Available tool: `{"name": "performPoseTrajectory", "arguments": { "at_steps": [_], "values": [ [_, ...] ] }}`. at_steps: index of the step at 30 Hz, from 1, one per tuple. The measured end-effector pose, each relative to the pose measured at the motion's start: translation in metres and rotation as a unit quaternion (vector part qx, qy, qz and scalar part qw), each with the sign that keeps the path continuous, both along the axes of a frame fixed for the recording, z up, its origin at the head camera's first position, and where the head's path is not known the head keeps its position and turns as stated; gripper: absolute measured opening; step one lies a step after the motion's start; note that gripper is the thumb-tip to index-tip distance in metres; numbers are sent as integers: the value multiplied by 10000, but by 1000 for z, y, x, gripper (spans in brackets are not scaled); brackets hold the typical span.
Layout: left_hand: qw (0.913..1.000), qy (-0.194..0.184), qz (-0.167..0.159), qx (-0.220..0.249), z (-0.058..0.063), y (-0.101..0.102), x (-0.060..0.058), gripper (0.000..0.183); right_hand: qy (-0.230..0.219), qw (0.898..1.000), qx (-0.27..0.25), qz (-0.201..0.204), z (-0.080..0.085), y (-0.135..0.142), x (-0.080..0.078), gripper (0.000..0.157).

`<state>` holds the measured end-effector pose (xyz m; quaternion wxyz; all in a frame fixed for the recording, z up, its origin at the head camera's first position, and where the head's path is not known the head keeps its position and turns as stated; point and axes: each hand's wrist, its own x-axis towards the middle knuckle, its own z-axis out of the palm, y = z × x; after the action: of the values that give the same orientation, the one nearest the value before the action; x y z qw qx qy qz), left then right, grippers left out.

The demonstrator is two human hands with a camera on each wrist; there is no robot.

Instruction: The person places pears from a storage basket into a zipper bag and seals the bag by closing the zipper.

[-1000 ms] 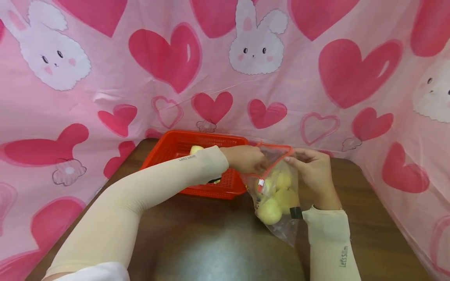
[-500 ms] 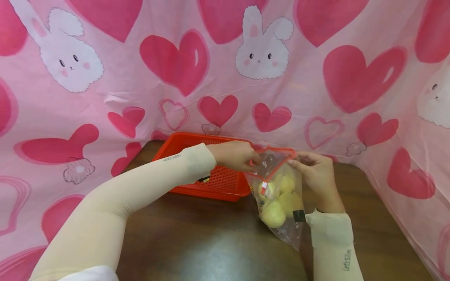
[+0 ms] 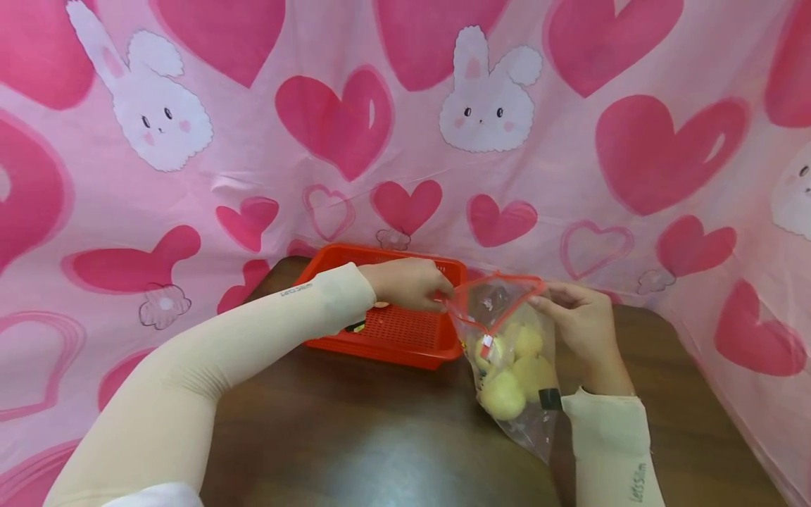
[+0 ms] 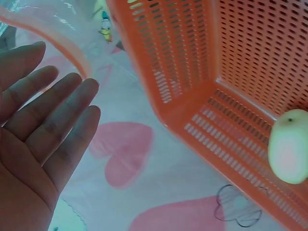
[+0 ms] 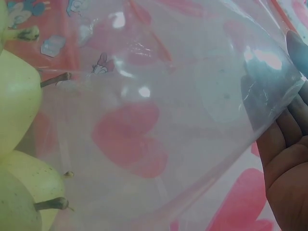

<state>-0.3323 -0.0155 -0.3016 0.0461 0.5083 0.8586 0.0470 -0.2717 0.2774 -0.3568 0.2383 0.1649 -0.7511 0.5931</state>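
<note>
A clear slider bag (image 3: 488, 310) with a red zip rim hangs over the table, several pale yellow pears (image 3: 503, 394) in its lower part. My right hand (image 3: 586, 327) pinches the bag's right rim between thumb and fingers. At the left rim is my left hand (image 3: 408, 283); in the left wrist view its fingers (image 4: 57, 108) are extended and hold no pear. Brown stems show on the bagged pears (image 5: 17, 103) in the right wrist view. One more pear (image 4: 291, 147) lies in the red basket (image 4: 168, 113), mostly behind the left arm in the head view.
The red plastic basket (image 3: 405, 345) stands left of the bag at the back of the brown wooden table (image 3: 355, 429). Behind and beside the table hangs a pink cloth (image 3: 412, 158) printed with hearts and rabbits.
My left hand has drawn back leftward from inside the bag's mouth to its left rim. The right hand keeps its grip on the bag. The head view has shifted a little.
</note>
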Motion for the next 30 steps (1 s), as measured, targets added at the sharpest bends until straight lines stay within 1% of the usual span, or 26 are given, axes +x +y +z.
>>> {"name": "performPoseTrajectory", "arguments": {
  "at_steps": [3,8,13,18,23,26,30],
  "values": [
    [9999,-40,112,-22,-6,-8,-5,30,-14,10000,13,-53,1,2,3,22],
    [9993,5,386,4,-19,-25,-19,33,-101,9999,11,-78,1,2,5,20],
    [9976,-174,659,87,-28,-40,-29,36,-133,9998,57,-144,1,1,5,21],
    [9953,-362,886,128,-33,-47,-36,35,-139,9997,59,-177,1,1,6,22],
    [9915,-425,1223,123,-41,-53,-50,34,-83,9999,-11,-127,3,2,6,22],
    [9883,-530,1425,107,-47,-59,-57,33,-3,10000,36,-82,2,3,5,21],
    [9850,-650,1590,134,-55,-66,-65,32,21,10000,68,-49,1,2,4,21]
  ]
}}
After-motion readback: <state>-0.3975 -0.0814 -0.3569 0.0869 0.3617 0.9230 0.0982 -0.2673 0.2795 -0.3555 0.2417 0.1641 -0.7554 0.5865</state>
